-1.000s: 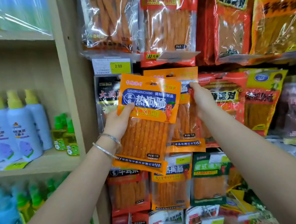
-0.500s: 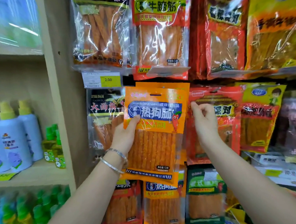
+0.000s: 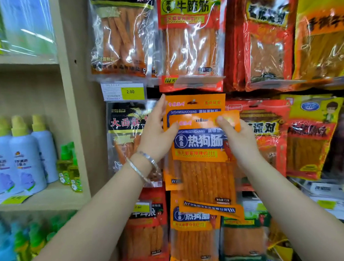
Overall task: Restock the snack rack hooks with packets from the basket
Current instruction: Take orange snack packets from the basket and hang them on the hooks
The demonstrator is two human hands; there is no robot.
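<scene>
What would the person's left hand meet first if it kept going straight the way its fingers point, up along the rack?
Probably the yellow 2.00 price tag just above the left hand fingertips, though depth is unclear; it might pass in front.

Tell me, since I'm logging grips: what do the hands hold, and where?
Both hold one orange snack packet by its header: left hand at the left edge, right hand near the top-right corner.

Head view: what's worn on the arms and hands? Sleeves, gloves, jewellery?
Both forearms are bare as far as the frame shows: no sleeves in view, no gloves. The left hand has two thin silver bangles at the wrist, one plain and one that looks segmented. The right hand and its wrist carry nothing visible: no watch, no rings that I can make out.
</scene>
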